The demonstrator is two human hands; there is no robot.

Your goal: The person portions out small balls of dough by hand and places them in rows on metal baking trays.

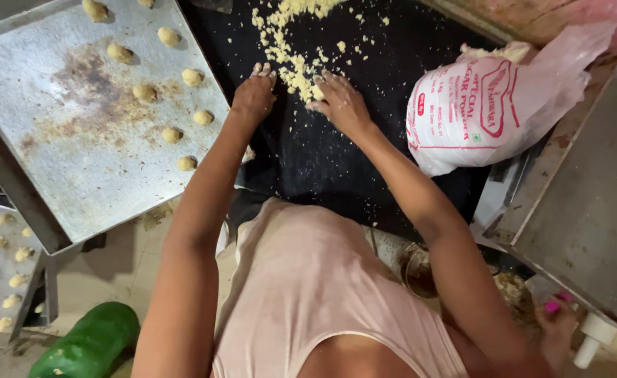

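Where the black work surface (308, 161) fills the upper middle of the frame, both bare hands rest on it at the lower edge of a scattered heap of pale yellow crumbly dough (291, 49). The left hand (254, 94) lies knuckles-up, fingers curled down and pressed together against the surface; whether any dough is caught beneath it cannot be told. The right hand (340, 103) lies just beside it, fingers spread a little over the crumbs, touching the nearest clump. The heap runs from the top edge of the frame down to the fingertips — loose crumbs are strewn to either side.

At upper left, a large flat grey metal baking tray (63, 168) with rust-brown staining carries small rounded dough pieces (172, 134) in loose rows along its right half. At lower left, a second metal tray (28, 231) sits lower and holds further small dough pieces. A white plastic sack with pink-red printing (483, 115), its mouth open, lies on the right of the black surface. A grey metal slab (588, 210) occupies the right edge. At lower left, a green rounded object (88, 343) rests on the pale, soiled floor (112, 273) — the person's light pink sleeveless top (308, 287) fills the lower middle.
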